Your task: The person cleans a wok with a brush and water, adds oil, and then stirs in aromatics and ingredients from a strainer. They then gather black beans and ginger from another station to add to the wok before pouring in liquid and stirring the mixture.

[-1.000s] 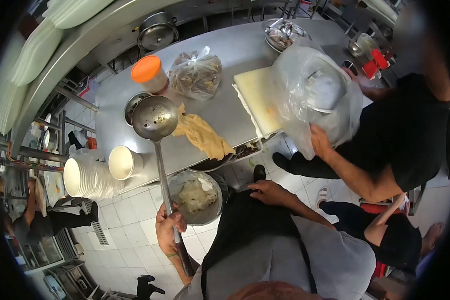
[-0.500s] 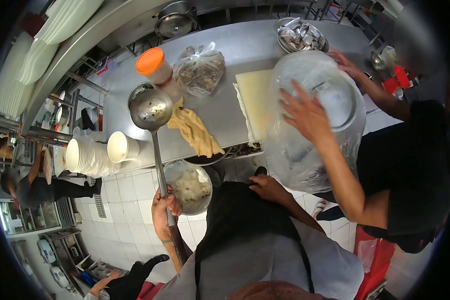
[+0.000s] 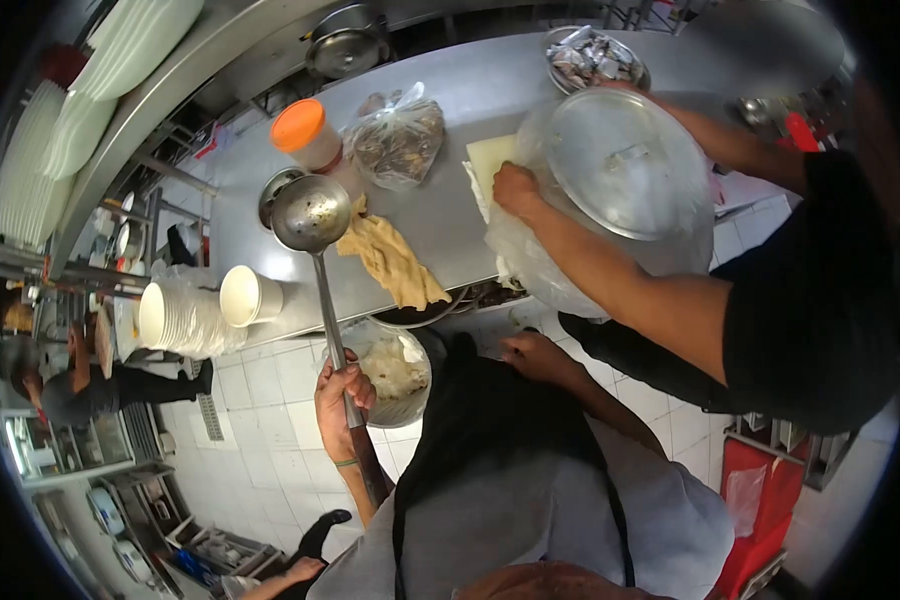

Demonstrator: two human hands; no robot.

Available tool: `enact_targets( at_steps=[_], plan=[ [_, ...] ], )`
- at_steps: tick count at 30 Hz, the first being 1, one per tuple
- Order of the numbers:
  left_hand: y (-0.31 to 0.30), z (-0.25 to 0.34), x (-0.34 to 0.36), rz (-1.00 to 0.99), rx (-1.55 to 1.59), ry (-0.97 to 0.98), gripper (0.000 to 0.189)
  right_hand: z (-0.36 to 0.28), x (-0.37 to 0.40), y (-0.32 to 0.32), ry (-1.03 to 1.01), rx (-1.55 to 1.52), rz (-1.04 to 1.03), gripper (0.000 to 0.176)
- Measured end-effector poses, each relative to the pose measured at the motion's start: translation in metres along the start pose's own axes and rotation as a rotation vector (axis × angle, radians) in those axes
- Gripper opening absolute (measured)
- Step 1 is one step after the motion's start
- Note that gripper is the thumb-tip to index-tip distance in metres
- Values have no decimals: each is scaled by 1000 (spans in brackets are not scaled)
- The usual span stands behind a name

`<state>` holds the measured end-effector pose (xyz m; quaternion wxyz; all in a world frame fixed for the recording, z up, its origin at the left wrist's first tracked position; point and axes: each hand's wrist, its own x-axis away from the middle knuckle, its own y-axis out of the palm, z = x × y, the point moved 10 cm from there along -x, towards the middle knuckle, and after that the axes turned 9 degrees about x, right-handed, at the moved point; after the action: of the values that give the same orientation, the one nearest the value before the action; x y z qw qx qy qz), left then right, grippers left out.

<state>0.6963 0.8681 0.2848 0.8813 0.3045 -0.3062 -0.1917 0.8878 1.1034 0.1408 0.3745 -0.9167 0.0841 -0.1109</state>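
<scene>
My left hand point(image 3: 344, 396) is wrapped round the handle of a long metal ladle point(image 3: 312, 213), whose bowl is up over the steel table beside a small metal bowl point(image 3: 273, 192). Below the handle, a round container point(image 3: 400, 412) with pale contents stands close to my left hand. My right hand point(image 3: 532, 355) is by my black apron, its fingers curled; whether it holds anything is hidden. A tan cloth point(image 3: 390, 262) lies on the table edge, right of the ladle. Behind it are an orange-lidded tub point(image 3: 307, 134) and a clear bag of brown food point(image 3: 395, 137).
At the right, a co-worker's arms point(image 3: 625, 260) reach over a plastic-wrapped pot with a metal lid point(image 3: 625, 165). A cutting board point(image 3: 490, 158) and a bowl of foil pieces point(image 3: 598, 60) are near it. Paper cups point(image 3: 248, 297) stand at the left edge.
The co-worker has leaned in, with one hand now at the cutting board and the other near the foil bowl. The lidded pot has shifted up and left. My left hand still grips the ladle.
</scene>
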Motion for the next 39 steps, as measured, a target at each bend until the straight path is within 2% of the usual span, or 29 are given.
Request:
enact_targets(
  at_steps=[5, 8, 14, 19, 26, 32, 34, 39],
  plan=[
    [-29, 8, -23, -45, -93, -7, 21, 27, -30, 34, 111, -57, -56, 38],
    [-38, 9, -24, -54, -191, -13, 24, 51, -32, 54, 246, 13, -208, 39],
    [-44, 3, -31, -154, -199, -110, 25, 37, -34, 33, 265, 137, -87, 39],
    [-34, 0, -43, -177, -176, -196, 24, 29, -29, 29, 352, 92, -51, 41],
    [-23, 10, -56, -179, -221, -181, 24, 30, -23, 29, 391, 74, -7, 41],
    [-21, 21, -52, -131, -249, -146, 25, 54, -30, 48, 335, 69, 48, 29],
    [-21, 18, -56, -187, -240, -153, 26, 47, -27, 31, 360, 32, 124, 25],
    [-7, 11, -54, -204, -184, -162, 27, 31, -33, 15, 308, 28, 94, 26]
  ],
)
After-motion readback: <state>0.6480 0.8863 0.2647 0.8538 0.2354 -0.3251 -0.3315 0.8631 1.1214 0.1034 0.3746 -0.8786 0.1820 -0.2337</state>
